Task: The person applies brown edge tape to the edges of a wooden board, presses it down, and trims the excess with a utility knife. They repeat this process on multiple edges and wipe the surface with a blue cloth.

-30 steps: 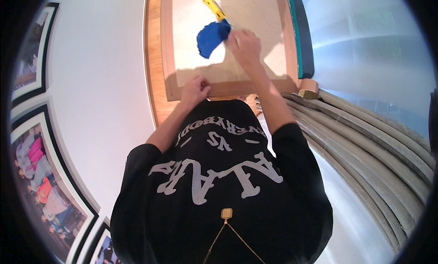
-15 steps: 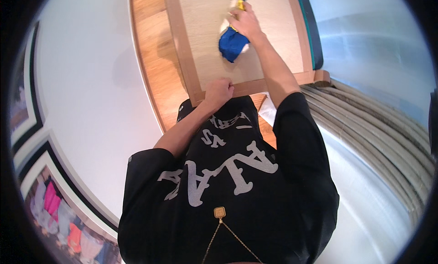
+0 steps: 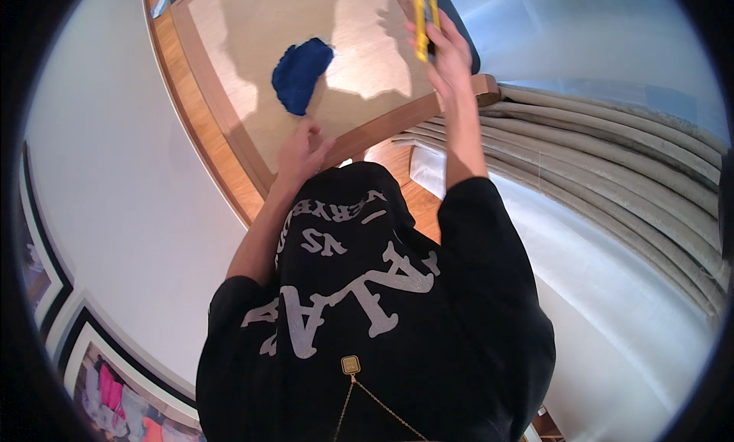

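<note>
A dark blue piece of cloth (image 3: 303,71) with an uneven edge lies on the pale wooden tabletop (image 3: 252,132). My left hand (image 3: 304,146) is just below the cloth's lower tip, over the table's near border. Its fingers are loosely curled and apart, with nothing visible in them; whether a fingertip touches the cloth I cannot tell. Over the table's right side my right hand (image 3: 453,60) is closed around a yellow and black utility knife (image 3: 422,25), held lengthwise away from me. Whether its blade is out does not show.
Grey-beige curtains (image 3: 596,140) hang to the right, beside a bright, bluish window area (image 3: 581,52). A dark padded edge (image 3: 462,29) runs behind my right hand. A white wall (image 3: 99,144) with framed pictures (image 3: 115,392) stands to the left, past a strip of wooden floor (image 3: 183,98).
My right hand has left the blue cloth and moved right with the utility knife. My left hand has loosened from a fist and sits nearer the cloth. The view has swung to the right.
</note>
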